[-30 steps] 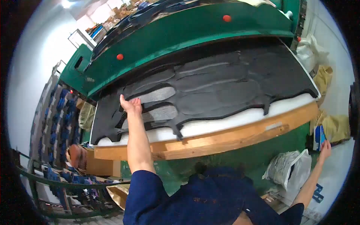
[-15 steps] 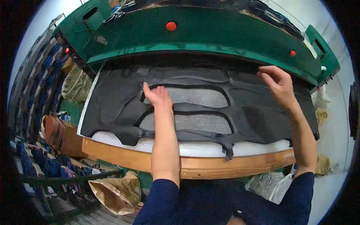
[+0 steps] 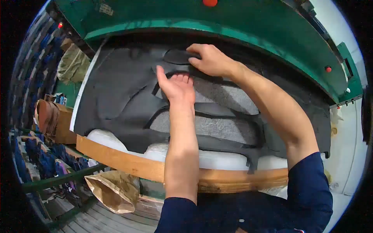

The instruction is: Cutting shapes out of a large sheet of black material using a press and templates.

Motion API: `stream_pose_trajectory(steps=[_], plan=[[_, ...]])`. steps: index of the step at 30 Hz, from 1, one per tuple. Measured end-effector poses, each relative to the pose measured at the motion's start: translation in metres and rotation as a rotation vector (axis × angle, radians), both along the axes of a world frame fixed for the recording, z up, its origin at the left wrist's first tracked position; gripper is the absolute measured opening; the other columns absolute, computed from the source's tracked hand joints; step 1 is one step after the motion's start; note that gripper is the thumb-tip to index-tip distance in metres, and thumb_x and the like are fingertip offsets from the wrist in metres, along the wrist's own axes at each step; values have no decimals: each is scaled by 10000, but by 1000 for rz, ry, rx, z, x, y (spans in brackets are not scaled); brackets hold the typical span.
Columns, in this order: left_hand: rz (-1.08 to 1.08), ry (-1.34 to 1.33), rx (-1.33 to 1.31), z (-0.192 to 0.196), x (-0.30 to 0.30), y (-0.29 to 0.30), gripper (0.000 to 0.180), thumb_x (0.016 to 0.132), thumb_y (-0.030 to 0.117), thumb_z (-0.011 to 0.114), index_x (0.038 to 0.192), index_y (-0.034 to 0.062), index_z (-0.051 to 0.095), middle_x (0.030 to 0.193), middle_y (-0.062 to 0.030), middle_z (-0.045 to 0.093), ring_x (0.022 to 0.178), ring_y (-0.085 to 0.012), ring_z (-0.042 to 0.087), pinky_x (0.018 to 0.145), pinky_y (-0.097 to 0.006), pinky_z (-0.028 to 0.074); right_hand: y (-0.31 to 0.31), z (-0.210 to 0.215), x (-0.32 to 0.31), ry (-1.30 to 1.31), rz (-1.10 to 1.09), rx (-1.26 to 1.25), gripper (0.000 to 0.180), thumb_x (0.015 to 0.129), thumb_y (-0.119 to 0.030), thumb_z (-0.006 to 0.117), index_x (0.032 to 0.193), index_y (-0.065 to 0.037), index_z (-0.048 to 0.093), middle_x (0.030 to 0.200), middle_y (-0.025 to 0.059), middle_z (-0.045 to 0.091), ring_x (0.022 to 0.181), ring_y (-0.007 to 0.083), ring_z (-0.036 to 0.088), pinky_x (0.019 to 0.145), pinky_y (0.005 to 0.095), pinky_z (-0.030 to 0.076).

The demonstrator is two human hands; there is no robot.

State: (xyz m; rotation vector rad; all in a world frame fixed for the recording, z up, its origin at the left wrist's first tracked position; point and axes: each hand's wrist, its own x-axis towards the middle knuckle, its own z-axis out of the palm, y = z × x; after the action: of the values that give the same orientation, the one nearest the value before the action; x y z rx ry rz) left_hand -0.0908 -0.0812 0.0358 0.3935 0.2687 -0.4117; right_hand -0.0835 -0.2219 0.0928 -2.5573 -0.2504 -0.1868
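A wide black leather-like sheet [image 3: 116, 85] lies over a white board [image 3: 217, 159], with shaped outlines cut into it and two long openings showing a grey surface. My left hand [image 3: 179, 88] rests palm up at the left end of the upper opening. Its fingers are stretched and the thumb is apart, with nothing on the palm. Just beyond it, my right hand [image 3: 211, 60] closes its thumb and fingers on the right end of a long rounded black cut piece [image 3: 176, 57]. My right hand and forearm hide the rest of that piece.
Behind the sheet stands a green machine beam [image 3: 155, 25] with red buttons [image 3: 210, 2]. A wooden edge [image 3: 128, 161] runs along the front. At left are an open brown paper bag [image 3: 116, 190], a stack of brown pieces [image 3: 50, 116] and a pale sack [image 3: 74, 64].
My right hand has swung from the right side to the upper middle and taken hold of the black cut piece. My left hand stays open, palm up. The whole view has shifted.
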Motion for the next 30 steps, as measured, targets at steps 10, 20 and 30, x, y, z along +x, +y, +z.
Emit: stream_pose_trajectory(steps=[10,20,30], plan=[[-41,29,-1,-1,9,-3,1036,809,723,501,1436,-65,263,1441,-173,325,1335,-272,309,1145,-430,124,25,2,31,169,-78,-161,496,883,-332,653,1218,29,594,1105,231,673,1046,347,653,916,406,511],[14,-23,-74,-4,9,-6,974,823,674,528,1433,-44,281,1488,-172,294,1386,-290,254,1163,-459,89,17,6,46,172,31,-260,506,861,-317,686,1220,26,589,1089,238,673,1028,354,656,906,416,513],[72,63,-18,0,4,-15,895,799,718,565,1429,111,373,1412,-112,400,1289,-235,375,1118,-375,196,43,9,63,248,-47,-615,474,767,-291,725,1147,-33,608,1102,180,671,1046,337,646,880,430,530]])
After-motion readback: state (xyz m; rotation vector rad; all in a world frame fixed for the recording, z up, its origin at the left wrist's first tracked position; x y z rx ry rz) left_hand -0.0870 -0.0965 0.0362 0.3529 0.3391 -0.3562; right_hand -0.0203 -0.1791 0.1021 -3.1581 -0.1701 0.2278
